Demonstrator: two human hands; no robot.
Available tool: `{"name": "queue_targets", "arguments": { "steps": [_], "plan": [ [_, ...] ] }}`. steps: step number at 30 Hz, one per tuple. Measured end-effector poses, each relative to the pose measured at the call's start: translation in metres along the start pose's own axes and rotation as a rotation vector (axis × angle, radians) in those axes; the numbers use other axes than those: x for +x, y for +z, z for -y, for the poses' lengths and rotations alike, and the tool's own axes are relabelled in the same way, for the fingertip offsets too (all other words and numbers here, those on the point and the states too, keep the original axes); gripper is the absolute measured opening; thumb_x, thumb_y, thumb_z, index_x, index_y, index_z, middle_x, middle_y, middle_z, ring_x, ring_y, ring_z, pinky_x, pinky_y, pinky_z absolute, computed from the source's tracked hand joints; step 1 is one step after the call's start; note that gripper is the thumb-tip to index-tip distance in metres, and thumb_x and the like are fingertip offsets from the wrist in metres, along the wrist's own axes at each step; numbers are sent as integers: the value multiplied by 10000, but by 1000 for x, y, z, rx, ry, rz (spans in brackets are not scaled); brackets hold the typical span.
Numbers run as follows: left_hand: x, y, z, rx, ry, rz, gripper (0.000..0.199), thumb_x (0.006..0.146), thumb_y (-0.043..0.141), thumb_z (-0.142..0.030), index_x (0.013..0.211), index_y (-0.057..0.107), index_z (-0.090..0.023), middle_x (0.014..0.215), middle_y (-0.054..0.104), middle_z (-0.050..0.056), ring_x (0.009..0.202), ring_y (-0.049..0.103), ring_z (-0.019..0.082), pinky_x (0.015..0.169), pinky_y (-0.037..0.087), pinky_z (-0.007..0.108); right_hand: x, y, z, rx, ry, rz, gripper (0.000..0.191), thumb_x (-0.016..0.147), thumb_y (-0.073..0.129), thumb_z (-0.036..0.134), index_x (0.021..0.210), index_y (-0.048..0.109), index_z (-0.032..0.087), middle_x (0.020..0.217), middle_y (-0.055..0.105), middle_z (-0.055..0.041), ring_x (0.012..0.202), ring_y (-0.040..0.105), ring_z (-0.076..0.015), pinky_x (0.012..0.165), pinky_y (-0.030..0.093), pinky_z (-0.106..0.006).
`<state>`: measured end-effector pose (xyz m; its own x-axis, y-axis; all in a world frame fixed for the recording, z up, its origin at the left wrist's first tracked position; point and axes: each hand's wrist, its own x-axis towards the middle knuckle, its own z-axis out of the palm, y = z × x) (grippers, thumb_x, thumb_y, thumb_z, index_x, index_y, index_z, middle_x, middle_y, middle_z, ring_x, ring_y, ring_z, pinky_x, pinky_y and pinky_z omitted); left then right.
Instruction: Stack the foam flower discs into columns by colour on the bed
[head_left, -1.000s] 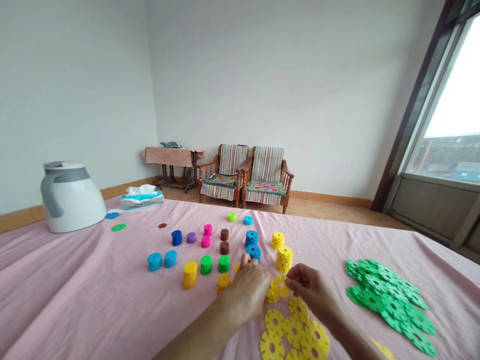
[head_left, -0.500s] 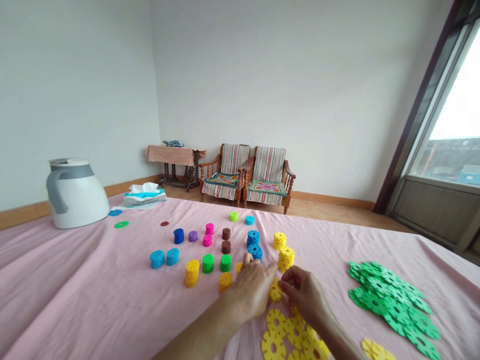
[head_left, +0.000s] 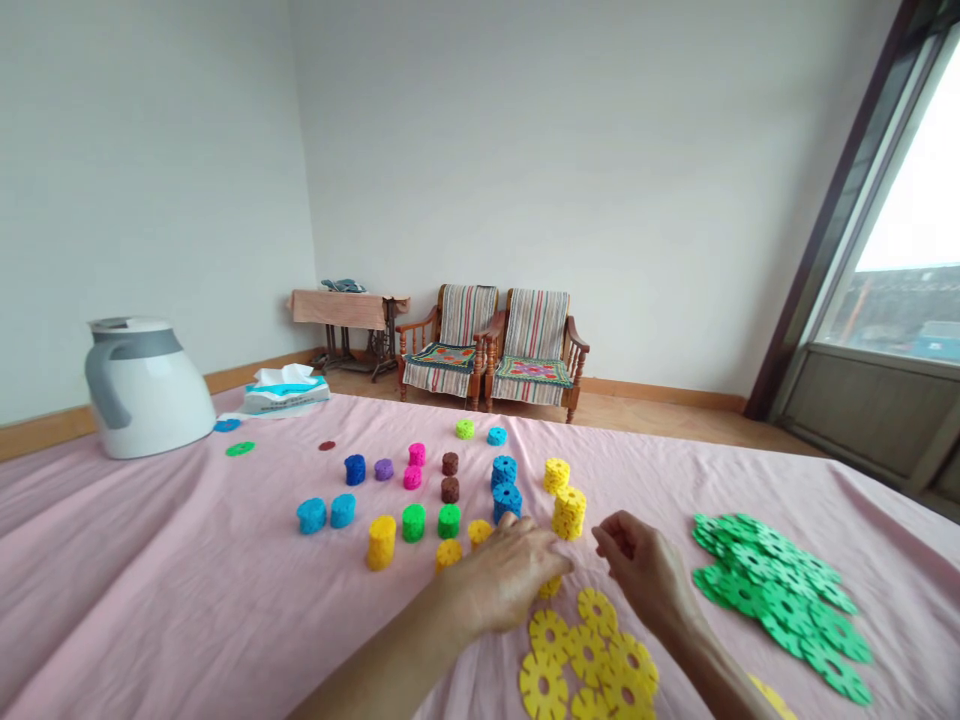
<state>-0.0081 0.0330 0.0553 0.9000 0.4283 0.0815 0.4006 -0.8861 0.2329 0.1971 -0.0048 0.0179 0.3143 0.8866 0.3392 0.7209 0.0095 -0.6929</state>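
Note:
My left hand (head_left: 510,575) lies low over a short stack of yellow foam flower discs (head_left: 550,587), its fingers hiding the top of the stack. My right hand (head_left: 645,572) hangs just to the right with curled fingers and nothing visible in them. A taller yellow stack (head_left: 568,513) stands above the two hands, beside a blue stack (head_left: 507,503). Below them lies a loose pile of flat yellow discs (head_left: 585,650). Several more coloured stacks (head_left: 412,522) stand in rows to the left on the pink cloth (head_left: 225,600).
A heap of flat green discs (head_left: 780,600) lies to the right. A white jug (head_left: 146,388) and a tissue box (head_left: 285,392) stand at the far left edge of the cloth. Beyond the cloth are two wooden armchairs (head_left: 487,345) and a window (head_left: 892,250).
My right hand has moved up and to the right, away from the short yellow stack. My left hand has slid over that stack, and the view has shifted slightly.

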Motion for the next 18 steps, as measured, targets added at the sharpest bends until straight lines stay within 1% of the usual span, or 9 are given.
{"name": "queue_targets", "arguments": {
  "steps": [3, 5, 10, 13, 15, 18],
  "plan": [
    [2, 5, 2, 65, 39, -36, 242, 787, 522, -45, 936, 565, -231, 996, 583, 14, 1037, 517, 210, 915, 357, 330, 2, -4, -4, 16, 8, 10, 233, 797, 491, 394, 659, 555, 218, 578, 646, -13, 498, 565, -152, 472, 389, -245],
    [4, 7, 2, 75, 41, -41, 237, 758, 522, -28, 895, 556, -218, 950, 592, 11, 979, 543, 201, 873, 384, 313, 2, -5, -4, 40, 2, 17, 233, 796, 497, 398, 661, 559, 218, 580, 645, -16, 508, 572, -156, 478, 398, -249],
    [5, 5, 0, 72, 7, -29, 220, 737, 502, -10, 818, 539, -211, 920, 606, 7, 900, 576, 183, 741, 428, 263, 3, -6, -4, 42, 14, 30, 224, 781, 515, 394, 651, 558, 216, 568, 637, -12, 487, 558, -149, 475, 399, -254],
    [6, 4, 0, 75, 4, -19, 198, 738, 515, -18, 793, 537, -207, 916, 613, 8, 888, 584, 178, 717, 436, 252, 3, -6, -4, 27, 0, 42, 215, 783, 509, 379, 656, 559, 213, 569, 628, -8, 487, 549, -143, 478, 389, -250],
    [7, 5, 1, 67, 13, -27, 177, 738, 530, -29, 779, 540, -200, 915, 620, 14, 890, 589, 182, 724, 440, 253, 1, -7, -2, -3, -22, 97, 200, 784, 499, 344, 642, 549, 211, 560, 610, -1, 494, 541, -138, 483, 378, -246],
    [9, 5, 2, 39, 38, -40, 136, 750, 551, -58, 778, 553, -191, 915, 631, 29, 899, 594, 193, 750, 447, 263, -7, -14, 3, -47, -66, 270, 102, 727, 531, 249, 641, 564, 205, 575, 597, 8, 541, 541, -136, 511, 373, -240]
  ]
}}
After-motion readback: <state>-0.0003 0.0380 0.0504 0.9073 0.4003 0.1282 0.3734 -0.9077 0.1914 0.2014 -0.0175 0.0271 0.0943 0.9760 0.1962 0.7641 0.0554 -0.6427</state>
